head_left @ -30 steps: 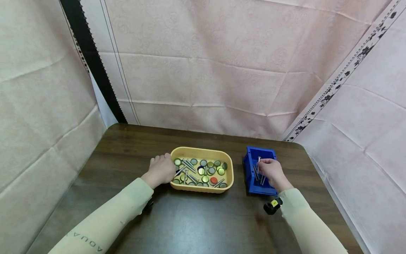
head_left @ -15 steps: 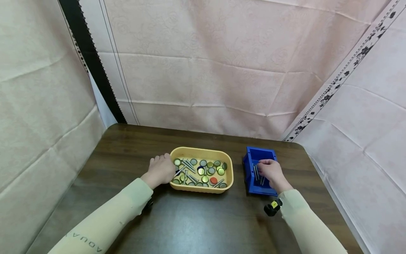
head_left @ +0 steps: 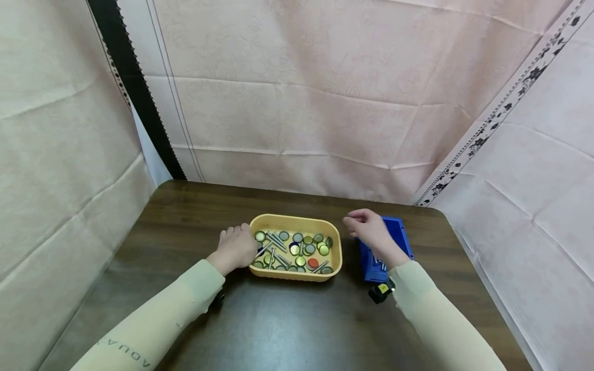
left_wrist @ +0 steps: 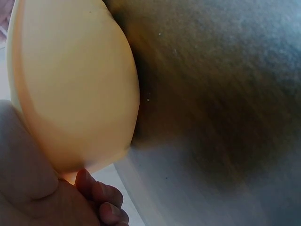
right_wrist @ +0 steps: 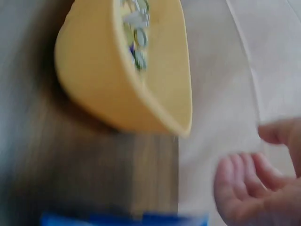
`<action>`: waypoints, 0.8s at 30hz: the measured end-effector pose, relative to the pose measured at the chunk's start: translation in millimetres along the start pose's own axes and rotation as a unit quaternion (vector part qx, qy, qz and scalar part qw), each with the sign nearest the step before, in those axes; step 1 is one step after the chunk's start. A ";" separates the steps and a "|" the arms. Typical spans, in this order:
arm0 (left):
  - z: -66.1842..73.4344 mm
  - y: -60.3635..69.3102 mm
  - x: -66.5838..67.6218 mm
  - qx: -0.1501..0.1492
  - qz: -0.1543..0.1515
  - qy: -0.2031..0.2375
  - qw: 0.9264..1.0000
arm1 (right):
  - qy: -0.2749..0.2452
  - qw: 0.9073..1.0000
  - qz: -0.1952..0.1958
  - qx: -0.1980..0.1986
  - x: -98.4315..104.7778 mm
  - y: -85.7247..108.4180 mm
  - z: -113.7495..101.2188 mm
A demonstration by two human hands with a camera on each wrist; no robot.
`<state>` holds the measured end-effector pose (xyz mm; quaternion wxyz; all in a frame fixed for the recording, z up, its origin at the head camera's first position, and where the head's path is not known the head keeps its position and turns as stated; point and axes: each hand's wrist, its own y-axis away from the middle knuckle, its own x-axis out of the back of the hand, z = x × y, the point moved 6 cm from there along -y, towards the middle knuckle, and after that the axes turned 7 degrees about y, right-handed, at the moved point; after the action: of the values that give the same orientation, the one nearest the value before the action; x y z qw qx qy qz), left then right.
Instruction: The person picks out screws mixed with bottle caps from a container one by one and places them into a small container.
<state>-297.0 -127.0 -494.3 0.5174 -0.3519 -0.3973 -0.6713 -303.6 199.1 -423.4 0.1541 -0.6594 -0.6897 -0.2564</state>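
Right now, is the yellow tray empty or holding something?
Holding something: metal fasteners and round caps lie scattered inside the yellow tray in the head view.

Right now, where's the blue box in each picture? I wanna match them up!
Head: the blue box is right of the middle, partly hidden by the right hand and wrist.
Left wrist: it isn't in this picture.
Right wrist: only its blurry blue edge shows, along the bottom.
Shared landmark: the yellow tub, left of the box in the head view, at the upper left in the left wrist view and at the top in the right wrist view.
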 end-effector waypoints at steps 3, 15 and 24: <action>0.2 -1.2 -0.9 0.001 0.000 -0.001 1.000 | 0.030 0.996 -0.085 0.017 -34.4 -3.6 -17.5; -1.0 0.1 -1.1 0.005 0.004 -0.002 1.000 | 0.060 0.957 -0.275 0.066 -137.9 -15.8 -52.1; -0.9 0.4 -0.9 0.008 0.004 -0.004 1.000 | 0.086 0.950 -0.291 0.077 -163.2 -22.9 -47.6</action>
<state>-296.5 -127.5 -495.5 0.5214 -0.3519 -0.4036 -0.6644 -318.8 37.1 -477.6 0.1818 -0.3918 -0.8535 -0.2915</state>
